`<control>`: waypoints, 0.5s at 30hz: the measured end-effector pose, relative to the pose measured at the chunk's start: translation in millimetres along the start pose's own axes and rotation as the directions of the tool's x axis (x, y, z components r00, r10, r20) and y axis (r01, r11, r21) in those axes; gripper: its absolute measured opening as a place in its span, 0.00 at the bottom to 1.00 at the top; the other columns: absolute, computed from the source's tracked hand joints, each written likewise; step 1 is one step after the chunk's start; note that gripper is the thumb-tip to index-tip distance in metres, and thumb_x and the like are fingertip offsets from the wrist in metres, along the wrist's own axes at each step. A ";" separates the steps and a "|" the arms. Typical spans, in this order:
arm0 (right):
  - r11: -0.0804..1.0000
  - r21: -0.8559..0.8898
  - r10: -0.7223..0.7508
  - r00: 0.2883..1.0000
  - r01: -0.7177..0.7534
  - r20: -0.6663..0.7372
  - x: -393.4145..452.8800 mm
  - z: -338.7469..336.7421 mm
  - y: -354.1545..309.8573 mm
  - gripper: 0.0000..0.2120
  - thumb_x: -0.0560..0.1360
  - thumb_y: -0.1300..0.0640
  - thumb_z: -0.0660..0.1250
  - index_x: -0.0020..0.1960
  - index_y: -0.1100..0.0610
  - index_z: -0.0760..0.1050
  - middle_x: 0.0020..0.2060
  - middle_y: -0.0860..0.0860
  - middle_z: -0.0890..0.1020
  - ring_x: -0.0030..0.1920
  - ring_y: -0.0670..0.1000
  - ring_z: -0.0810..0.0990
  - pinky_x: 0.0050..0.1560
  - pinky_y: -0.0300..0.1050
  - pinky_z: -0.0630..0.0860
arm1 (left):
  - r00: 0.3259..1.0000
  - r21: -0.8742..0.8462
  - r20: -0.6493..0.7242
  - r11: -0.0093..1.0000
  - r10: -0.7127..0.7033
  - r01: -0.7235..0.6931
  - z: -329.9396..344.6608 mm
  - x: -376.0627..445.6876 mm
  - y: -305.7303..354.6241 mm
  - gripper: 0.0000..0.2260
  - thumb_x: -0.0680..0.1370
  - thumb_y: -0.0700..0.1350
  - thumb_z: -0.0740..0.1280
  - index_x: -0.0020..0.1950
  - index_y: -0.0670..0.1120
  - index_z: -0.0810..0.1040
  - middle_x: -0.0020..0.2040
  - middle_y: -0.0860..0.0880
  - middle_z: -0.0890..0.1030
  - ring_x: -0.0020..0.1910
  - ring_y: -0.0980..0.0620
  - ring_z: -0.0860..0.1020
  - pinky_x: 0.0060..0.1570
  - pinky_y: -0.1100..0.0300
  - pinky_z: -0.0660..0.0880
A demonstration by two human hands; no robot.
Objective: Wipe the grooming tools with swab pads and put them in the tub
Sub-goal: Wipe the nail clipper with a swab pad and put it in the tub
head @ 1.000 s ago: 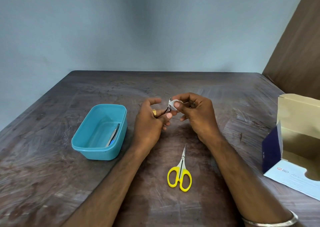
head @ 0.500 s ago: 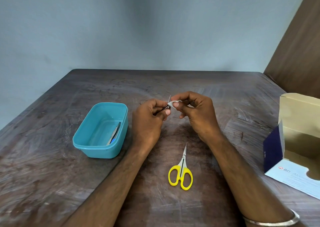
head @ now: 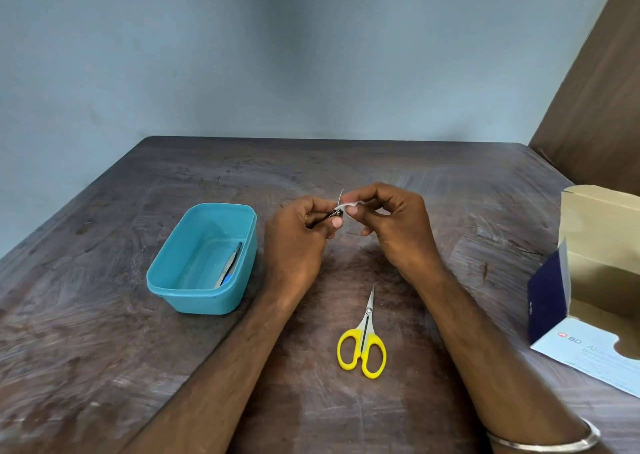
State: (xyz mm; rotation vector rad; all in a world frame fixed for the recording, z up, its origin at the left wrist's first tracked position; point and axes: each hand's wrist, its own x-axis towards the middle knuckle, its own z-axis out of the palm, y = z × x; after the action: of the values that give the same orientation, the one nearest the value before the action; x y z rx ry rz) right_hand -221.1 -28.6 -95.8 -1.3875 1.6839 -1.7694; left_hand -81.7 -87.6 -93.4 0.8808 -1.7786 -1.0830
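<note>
Gripping clipper (head: 333, 214), left hand (head: 299, 239) sits just right of tub (head: 202, 258); right hand (head: 391, 225) pinches pad (head: 349, 205).

Glossy teal plastic tub (head: 194, 280) at nine o'clock; shiny metal blades and yellow plastic handles on scissors (head: 363, 343); scuffed matt wood table (head: 381, 163); matt cardboard box (head: 602, 211) at three o'clock.

Teal tub (head: 180, 273); yellow-handled scissors (head: 362, 347); white swab pad (head: 349, 205).

Blue-grey wall (head: 277, 55); worn dark wooden table (head: 104, 332).
</note>
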 end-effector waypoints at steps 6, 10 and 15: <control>1.000 -0.019 0.006 1.000 -0.006 0.003 -0.3 0.1 -1.4 0.07 0.74 0.62 0.74 0.46 0.50 0.85 0.45 0.47 0.86 0.44 0.51 0.82 0.34 0.41 0.78 | 1.000 -0.019 -0.007 1.000 0.003 -0.003 -1.7 -0.9 0.5 0.07 0.75 0.41 0.73 0.51 0.50 0.83 0.40 0.54 0.85 0.37 0.58 0.83 0.36 0.63 0.80; 1.000 -0.016 -0.008 1.000 0.008 0.003 -1.2 0.5 -5.3 0.08 0.74 0.62 0.74 0.46 0.48 0.84 0.45 0.46 0.86 0.44 0.50 0.83 0.34 0.40 0.79 | 1.000 -0.010 -0.010 1.000 -0.013 0.013 -4.2 -2.1 0.6 0.07 0.75 0.44 0.74 0.52 0.53 0.83 0.42 0.54 0.86 0.34 0.58 0.84 0.32 0.65 0.77; 1.000 -0.028 0.010 1.000 -0.010 0.009 -1.8 1.3 -6.5 0.09 0.74 0.62 0.73 0.45 0.47 0.84 0.44 0.45 0.86 0.43 0.49 0.82 0.34 0.42 0.80 | 1.000 0.010 -0.023 1.000 -0.017 0.018 -4.8 -2.8 3.9 0.06 0.75 0.44 0.74 0.49 0.55 0.83 0.43 0.56 0.85 0.32 0.58 0.83 0.30 0.68 0.76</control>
State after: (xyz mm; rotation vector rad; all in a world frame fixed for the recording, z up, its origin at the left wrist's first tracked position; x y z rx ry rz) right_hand -216.8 -26.4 -91.0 -1.3945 1.7144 -1.7381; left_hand -76.8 -85.3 -89.5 0.9134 -1.7618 -1.0715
